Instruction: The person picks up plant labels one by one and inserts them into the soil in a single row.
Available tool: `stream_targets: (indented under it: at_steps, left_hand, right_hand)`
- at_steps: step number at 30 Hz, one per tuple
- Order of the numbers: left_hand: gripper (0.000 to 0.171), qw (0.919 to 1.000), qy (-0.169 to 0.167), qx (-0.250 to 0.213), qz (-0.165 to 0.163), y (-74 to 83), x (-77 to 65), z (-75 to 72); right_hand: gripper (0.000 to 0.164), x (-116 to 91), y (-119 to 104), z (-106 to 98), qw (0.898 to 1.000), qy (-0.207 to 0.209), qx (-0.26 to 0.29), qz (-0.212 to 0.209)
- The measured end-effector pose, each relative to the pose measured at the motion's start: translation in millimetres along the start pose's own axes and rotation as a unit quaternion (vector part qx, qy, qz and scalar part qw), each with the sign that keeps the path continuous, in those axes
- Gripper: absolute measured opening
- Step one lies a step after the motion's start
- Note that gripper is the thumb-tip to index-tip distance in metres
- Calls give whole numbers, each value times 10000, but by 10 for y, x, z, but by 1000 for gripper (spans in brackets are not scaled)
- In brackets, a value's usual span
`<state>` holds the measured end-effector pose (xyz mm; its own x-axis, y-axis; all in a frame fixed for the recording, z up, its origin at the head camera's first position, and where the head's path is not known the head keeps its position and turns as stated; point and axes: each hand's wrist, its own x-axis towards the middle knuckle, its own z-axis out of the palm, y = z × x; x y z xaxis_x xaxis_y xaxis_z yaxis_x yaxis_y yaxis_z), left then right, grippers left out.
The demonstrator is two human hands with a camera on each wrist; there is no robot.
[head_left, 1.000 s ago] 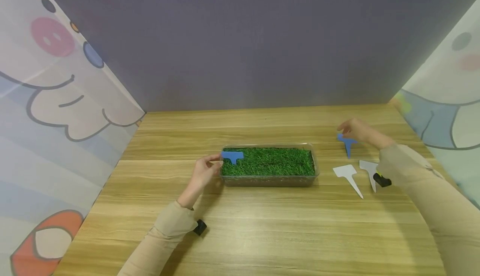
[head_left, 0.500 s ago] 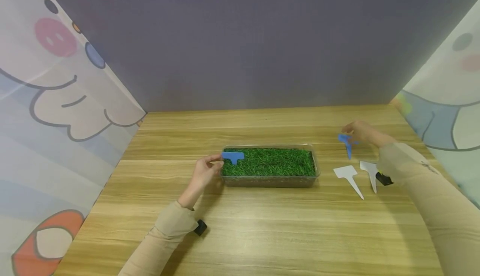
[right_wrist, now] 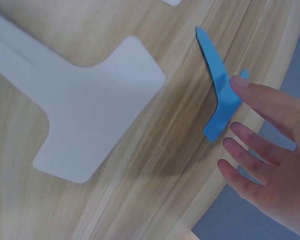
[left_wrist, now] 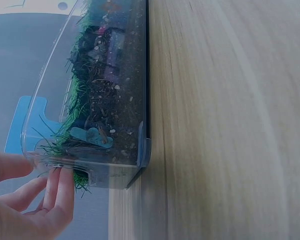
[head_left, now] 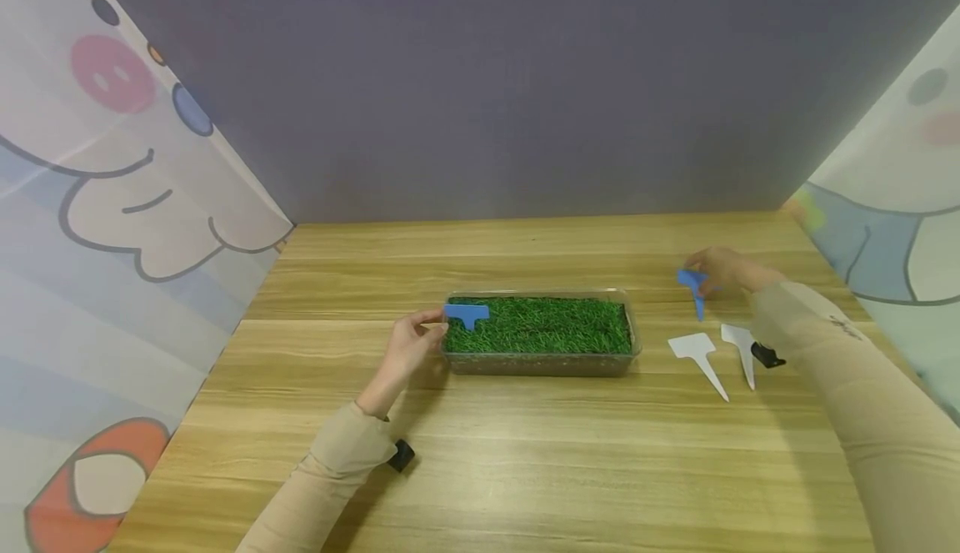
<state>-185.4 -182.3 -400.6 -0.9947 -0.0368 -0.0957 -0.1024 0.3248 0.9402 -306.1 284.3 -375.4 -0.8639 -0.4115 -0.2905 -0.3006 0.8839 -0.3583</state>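
My left hand (head_left: 405, 349) rests its fingertips against the left end of a clear plastic box (head_left: 536, 364) filled with soil and artificial-looking grass (head_left: 547, 324). Beside those fingers, a blue T-shaped plant label (head_left: 467, 312) stands in the grass, its stem showing through the box wall in the left wrist view. Over at the right, a second blue plant label (right_wrist: 217, 85) lies on the table under my right hand (right_wrist: 277, 132). The right thumb touches this label, while the other fingers spread apart beside it.
Two white T-shaped plant labels, a left one (head_left: 697, 353) and a right one (head_left: 741, 344), lie on the wooden table (head_left: 525, 461) right of the box. A grey panel (head_left: 525, 86) rises behind the table, with cartoon-printed sheets (head_left: 67, 286) at both sides.
My right hand has shifted slightly right and nearer to me over the blue plant label. The left hand, box and standing label stay in place.
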Motion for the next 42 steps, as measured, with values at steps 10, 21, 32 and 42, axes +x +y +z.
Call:
stream_targets:
  at_steps: [10, 21, 32, 42]
  left_hand:
    - [29, 10000, -11, -30, -27, 0, -3, -8]
    - [30, 10000, -38, -77, -30, -14, 1, -24]
    - [29, 10000, -59, -73, -1, -30, -10, -40]
    - [30, 9999, -62, -141, 13, -45, -10, -55]
  right_hand:
    - [57, -7, 36, 60, 9999, 10, -114, -92]
    - [50, -34, 70, 37, 9996, 70, 159, -220]
    - [48, -28, 2, 24, 9994, 20, 331, -33]
    - [46, -47, -19, 40, 9996, 55, 282, -3]
